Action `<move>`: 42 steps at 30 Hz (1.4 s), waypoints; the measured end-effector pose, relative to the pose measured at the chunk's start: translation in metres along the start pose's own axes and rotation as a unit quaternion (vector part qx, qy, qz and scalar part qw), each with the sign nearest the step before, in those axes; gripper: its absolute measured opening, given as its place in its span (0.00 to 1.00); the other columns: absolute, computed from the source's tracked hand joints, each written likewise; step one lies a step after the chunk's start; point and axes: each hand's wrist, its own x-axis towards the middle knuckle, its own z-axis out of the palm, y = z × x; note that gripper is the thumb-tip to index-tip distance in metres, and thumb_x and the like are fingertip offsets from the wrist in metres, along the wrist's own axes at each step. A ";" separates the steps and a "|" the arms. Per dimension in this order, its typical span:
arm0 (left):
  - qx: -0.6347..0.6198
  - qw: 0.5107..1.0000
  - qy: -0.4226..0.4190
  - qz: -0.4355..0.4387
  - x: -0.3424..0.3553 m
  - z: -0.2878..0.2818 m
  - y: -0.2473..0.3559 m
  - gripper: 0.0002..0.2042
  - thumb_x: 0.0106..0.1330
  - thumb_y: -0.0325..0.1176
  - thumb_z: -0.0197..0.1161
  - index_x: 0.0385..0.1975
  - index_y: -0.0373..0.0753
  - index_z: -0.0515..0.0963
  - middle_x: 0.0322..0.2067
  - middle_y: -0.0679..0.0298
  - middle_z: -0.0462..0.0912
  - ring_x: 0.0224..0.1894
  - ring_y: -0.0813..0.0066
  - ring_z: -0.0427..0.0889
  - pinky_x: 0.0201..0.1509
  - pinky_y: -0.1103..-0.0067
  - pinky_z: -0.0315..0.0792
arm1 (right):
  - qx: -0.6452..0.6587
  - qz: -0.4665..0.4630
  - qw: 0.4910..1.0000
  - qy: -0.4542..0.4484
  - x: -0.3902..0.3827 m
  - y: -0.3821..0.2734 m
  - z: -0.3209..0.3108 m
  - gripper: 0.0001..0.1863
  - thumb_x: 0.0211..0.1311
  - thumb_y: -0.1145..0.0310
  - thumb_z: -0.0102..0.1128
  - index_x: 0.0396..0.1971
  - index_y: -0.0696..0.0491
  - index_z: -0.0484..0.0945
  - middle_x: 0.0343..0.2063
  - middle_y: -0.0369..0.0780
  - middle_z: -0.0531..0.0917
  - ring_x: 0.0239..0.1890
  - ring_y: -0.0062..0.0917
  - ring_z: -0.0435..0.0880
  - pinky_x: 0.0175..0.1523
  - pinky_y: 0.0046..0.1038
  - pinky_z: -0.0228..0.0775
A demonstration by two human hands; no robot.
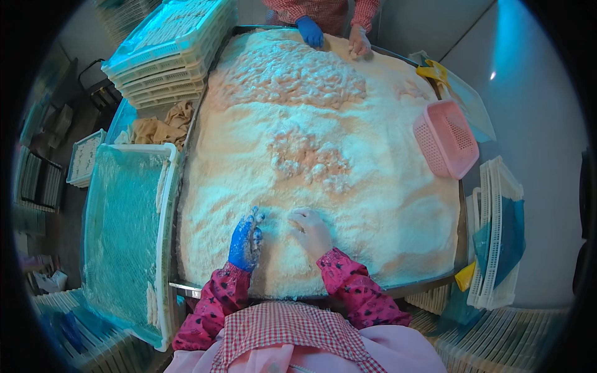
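Tabletop: broad, edged with a metal rim that shows at the near left corner; nearly all the rest lies under white powder.
Powder: spread from the near edge to the far edge, gently rippled toward the right edge and scuffed around both hands.
Lumps: a loose, powder-coated patch at the middle of the tabletop, just beyond the hands; a wider bed of similar lumps covers the area toward the far left corner.
Left hand: blue-gloved and caked with powder, close to the near edge, fingers together, palm turned toward its partner; I can't make out whether it grips anything.
Right hand: pale, well apart from the left one, fingers curved down to the powder; whether they close on something is hidden.
Far edge: a co-worker in red check, with a blue-gloved hand and a pale hand low over the powder.
Right edge: a tilted pink basket; yellow cloth toward the far corner; upright white trays outside the near corner.
Left edge: stacked trays by the far corner, then tan cloth, then a green-netted tray by the near corner.
Floor: dark, with racks at the far left of the room.
Wall: grey, brightly lit in one streak.
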 end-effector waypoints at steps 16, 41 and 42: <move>0.238 0.929 -0.140 0.248 -0.007 0.098 -0.041 0.30 0.67 0.45 0.42 0.64 0.34 0.45 0.66 0.55 0.44 0.67 0.67 0.47 0.68 0.71 0.41 | 0.195 -0.128 0.968 0.095 -0.021 -0.098 0.010 0.37 0.64 0.44 0.27 0.64 0.57 0.44 0.65 0.48 0.42 0.68 0.42 0.37 0.67 0.39 0.33; 0.029 0.995 -0.021 0.096 -0.026 0.105 -0.007 0.38 0.55 0.47 0.61 0.63 0.39 0.52 0.60 0.56 0.58 0.63 0.73 0.57 0.67 0.70 0.47 | 0.168 -0.091 0.977 0.096 -0.012 -0.107 0.013 0.45 0.61 0.38 0.27 0.64 0.60 0.34 0.65 0.54 0.35 0.67 0.50 0.28 0.67 0.44 0.22; 0.107 0.984 -0.063 0.129 -0.028 0.102 -0.008 0.38 0.56 0.48 0.59 0.63 0.39 0.51 0.61 0.56 0.56 0.63 0.72 0.56 0.67 0.70 0.46 | 0.187 -0.116 0.971 0.094 -0.010 -0.115 0.011 0.45 0.61 0.38 0.25 0.64 0.61 0.34 0.65 0.54 0.35 0.67 0.48 0.28 0.67 0.44 0.22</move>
